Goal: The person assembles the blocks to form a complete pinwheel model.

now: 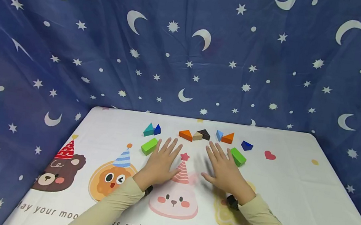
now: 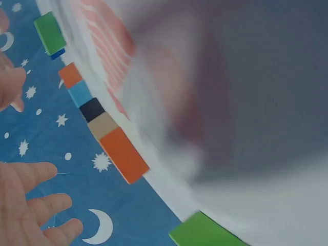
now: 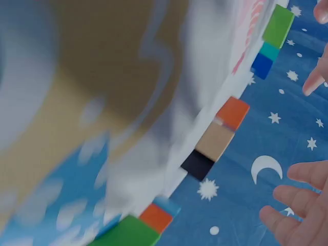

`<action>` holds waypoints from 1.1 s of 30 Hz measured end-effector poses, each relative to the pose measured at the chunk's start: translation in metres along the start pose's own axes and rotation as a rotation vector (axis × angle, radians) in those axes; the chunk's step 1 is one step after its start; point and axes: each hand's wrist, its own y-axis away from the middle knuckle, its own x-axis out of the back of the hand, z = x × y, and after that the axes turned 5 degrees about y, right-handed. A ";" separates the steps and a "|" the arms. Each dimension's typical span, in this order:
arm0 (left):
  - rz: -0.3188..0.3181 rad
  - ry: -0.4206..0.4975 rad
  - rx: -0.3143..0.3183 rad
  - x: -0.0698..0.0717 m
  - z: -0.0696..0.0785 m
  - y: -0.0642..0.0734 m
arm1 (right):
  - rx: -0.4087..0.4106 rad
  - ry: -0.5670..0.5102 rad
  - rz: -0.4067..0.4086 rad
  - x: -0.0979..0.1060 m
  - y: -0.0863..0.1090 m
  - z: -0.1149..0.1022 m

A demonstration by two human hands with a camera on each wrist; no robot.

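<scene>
My left hand [image 1: 160, 164] is held over the table with its fingers spread and nothing in it. Its fingertips come close to a green block [image 1: 149, 146]. The right hand [image 1: 226, 174] mirrors it, fingers apart, beside another green block [image 1: 238, 158]. Behind the hands lie an orange wedge [image 1: 185, 134], a tan wedge [image 1: 197, 136] and a black wedge [image 1: 204, 134], side by side. On the left are a teal wedge [image 1: 148, 130] and a blue wedge [image 1: 157, 129]. To the right sit a light blue wedge [image 1: 219, 135], a second orange wedge [image 1: 228, 138] and a dark blue block [image 1: 246, 146].
A white cloth [image 1: 287, 189] printed with cartoon animals and lettering covers the table. The blocks stand toward its far edge. A dark blue curtain [image 1: 176, 42] with moons and stars hangs behind and at the sides.
</scene>
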 end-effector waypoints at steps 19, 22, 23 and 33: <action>-0.037 -0.111 -0.073 0.021 -0.064 0.009 | 0.175 0.168 -0.031 0.020 0.006 0.082; -0.019 -0.134 -0.071 0.021 -0.075 0.008 | 0.215 0.174 -0.044 0.017 0.006 0.094; -0.014 -0.143 -0.065 0.021 -0.079 0.008 | 0.230 0.182 -0.057 0.016 0.006 0.098; -0.018 -0.172 -0.031 0.017 -0.106 0.012 | 0.246 0.165 -0.211 -0.005 0.008 0.131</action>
